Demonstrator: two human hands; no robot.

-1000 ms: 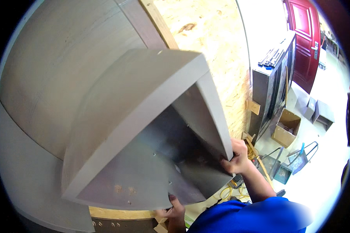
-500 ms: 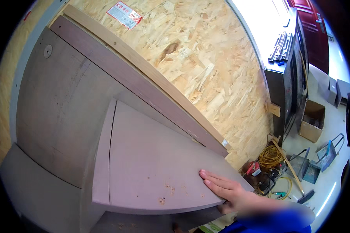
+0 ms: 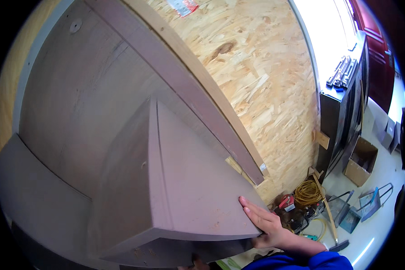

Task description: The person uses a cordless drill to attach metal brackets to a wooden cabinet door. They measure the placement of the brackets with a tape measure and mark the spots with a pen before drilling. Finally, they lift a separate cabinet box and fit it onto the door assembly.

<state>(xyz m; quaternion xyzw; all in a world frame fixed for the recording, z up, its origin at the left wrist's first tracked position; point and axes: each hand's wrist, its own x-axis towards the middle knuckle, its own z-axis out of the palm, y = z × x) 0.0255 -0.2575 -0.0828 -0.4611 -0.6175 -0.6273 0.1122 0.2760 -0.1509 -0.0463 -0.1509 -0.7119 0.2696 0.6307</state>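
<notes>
My right hand (image 3: 264, 223) grips the near right edge of a grey-brown wooden panel (image 3: 198, 173). Its fingers lie along the broad upper face, and its thumb bends over the edge. A thin groove runs beside the panel's left edge, and several small pale chips mark its near end. This panel joins a second face (image 3: 126, 198) on the left, like the corner of a box. Below the near edge, only a little of my left hand (image 3: 199, 264) shows. Its fingers are mostly hidden in the dark space there, so I cannot tell what they hold.
Behind stands a large grey-brown board (image 3: 90, 99) with a round disc (image 3: 75, 25), edged by wooden strips (image 3: 198, 76). A chipboard wall (image 3: 252, 67) rises beyond. Right are a black cabinet (image 3: 330, 117) bearing metal rails (image 3: 342, 74), a cardboard box (image 3: 357, 173), yellow hose (image 3: 308, 193) and dustpans (image 3: 350, 220).
The grooved panel has tilted and swung, so its left face shows more and its groove has shifted right. My right hand has stayed on its edge. The whole view has shifted slightly.
</notes>
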